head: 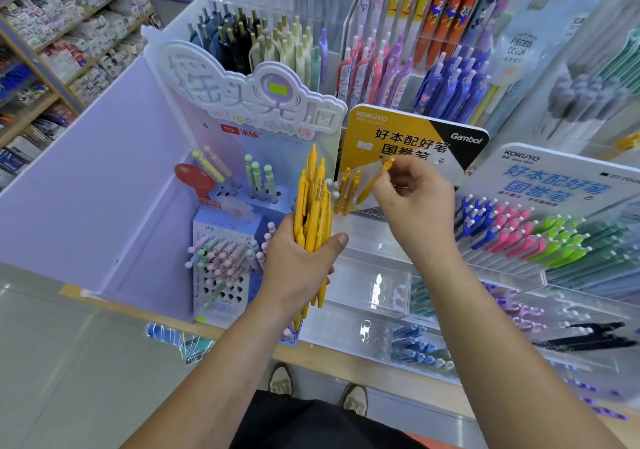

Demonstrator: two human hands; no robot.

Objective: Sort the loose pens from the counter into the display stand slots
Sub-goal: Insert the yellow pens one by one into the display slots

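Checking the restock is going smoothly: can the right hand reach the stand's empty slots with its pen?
Probably yes. The right hand holds its yellow pen just above the slots, beside two standing pens; nothing lies between.

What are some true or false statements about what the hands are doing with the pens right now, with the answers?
1. The left hand grips a bundle of yellow pens. True.
2. The right hand holds nothing. False: it pinches a single yellow pen, tilted, near the yellow sign.
3. A few standing yellow pens already sit in slots below that sign. True.
4. The pink pens lie to the left of both hands. False: they are in the tiered rack on the right, between blue and green ones.
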